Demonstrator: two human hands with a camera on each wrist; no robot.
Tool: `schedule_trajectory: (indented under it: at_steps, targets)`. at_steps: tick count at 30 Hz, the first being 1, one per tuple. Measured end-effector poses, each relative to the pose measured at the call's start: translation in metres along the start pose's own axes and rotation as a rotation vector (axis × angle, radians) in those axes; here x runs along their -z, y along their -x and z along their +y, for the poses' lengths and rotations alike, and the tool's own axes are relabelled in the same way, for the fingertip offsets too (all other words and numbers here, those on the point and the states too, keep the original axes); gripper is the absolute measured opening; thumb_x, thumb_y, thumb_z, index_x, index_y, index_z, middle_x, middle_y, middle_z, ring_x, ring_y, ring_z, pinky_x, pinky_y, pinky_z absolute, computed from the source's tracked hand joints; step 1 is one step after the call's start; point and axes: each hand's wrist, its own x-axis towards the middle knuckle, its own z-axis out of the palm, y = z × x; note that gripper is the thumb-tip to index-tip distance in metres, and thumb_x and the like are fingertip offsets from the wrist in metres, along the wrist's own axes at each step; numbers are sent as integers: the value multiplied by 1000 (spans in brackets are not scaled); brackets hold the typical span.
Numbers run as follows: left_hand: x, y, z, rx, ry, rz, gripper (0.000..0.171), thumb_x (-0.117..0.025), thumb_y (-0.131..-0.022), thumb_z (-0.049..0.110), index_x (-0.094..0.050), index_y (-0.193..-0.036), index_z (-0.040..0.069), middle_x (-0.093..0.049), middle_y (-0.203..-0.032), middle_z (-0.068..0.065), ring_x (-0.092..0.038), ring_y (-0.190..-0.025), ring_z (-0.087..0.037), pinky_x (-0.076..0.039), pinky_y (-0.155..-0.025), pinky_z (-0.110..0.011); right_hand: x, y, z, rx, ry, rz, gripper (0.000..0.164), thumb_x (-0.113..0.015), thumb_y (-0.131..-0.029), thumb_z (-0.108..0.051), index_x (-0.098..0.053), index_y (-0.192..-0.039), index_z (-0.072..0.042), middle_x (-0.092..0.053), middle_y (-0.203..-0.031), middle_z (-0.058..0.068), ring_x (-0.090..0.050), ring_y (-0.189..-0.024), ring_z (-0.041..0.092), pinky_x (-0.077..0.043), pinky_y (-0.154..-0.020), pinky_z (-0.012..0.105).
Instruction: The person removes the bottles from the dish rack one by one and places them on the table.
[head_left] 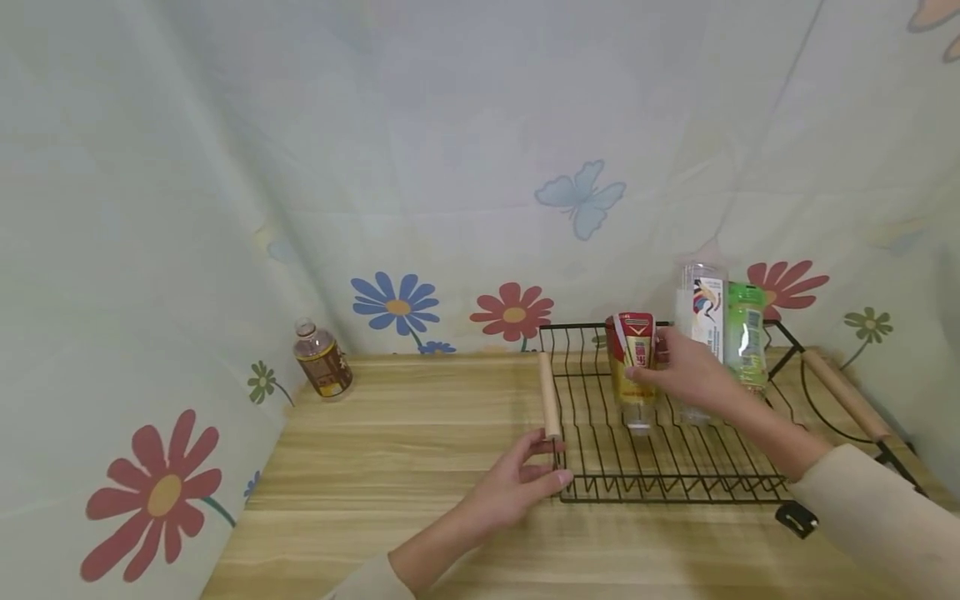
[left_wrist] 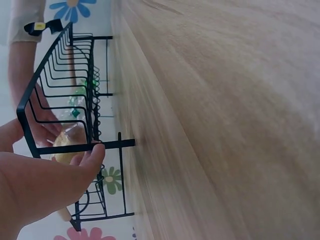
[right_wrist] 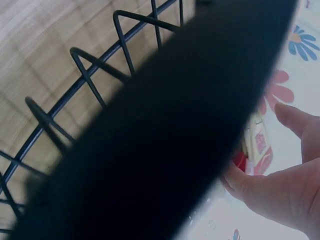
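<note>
A black wire rack (head_left: pixel 600 478) with wooden handles stands on the table. My left hand (head_left: pixel 517 477) grips its near left corner; in the left wrist view, the fingers of that hand (left_wrist: pixel 55 175) curl round the dark end bar. Inside the rack, my right hand (head_left: pixel 690 371) pinches a red-and-gold packet (head_left: pixel 633 354) with a clear lower end, its thumb across the packet's front. Right behind that hand stand a clear plastic bottle (head_left: pixel 707 308) with a white label and a green package (head_left: pixel 746 333). A dark blurred shape hides much of the right wrist view.
A brown-labelled clear bottle (head_left: pixel 324 362) stands at the table's back left. A small black object (head_left: pixel 797 518) sits by the rack's near right edge. The wooden handle (head_left: pixel 843 392) lies at the rack's right end. Flower-printed cloth (head_left: pixel 465 208) hangs behind and beside the table.
</note>
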Motion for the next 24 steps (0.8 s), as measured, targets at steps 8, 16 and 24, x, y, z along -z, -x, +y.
schedule_trajectory:
  at_steps: [8, 16, 24]
  targets:
    - [2, 1, 0, -13, -4, -5, 68, -73, -103, 29, -39, -159, 11, -52, -155, -9, -55, -139, -35, -53, -108, -43, -19, -11, 0, -30, -7, -99, 84, -76, -99, -42, -38, -147, 15, -62, -131, 35, -64, -119, 48, -59, -93, 56]
    - [1, 3, 2, -7, -29, -3, 69, -72, -103, 31, -39, -160, 13, -52, -155, -7, -55, -140, -34, -52, -109, -43, -19, -7, 0, -75, -12, -108, 96, -75, -98, -50, -31, -154, 14, -56, -139, 38, -60, -124, 51, -56, -97, 60]
    - [0, 2, -1, -4, -29, -1, 70, -71, -104, 34, -38, -161, 13, -52, -156, -6, -54, -140, -33, -52, -110, -43, -11, -2, -1, -22, -73, -61, 101, -76, -94, -57, -32, -157, 7, -58, -138, 33, -63, -120, 46, -59, -92, 55]
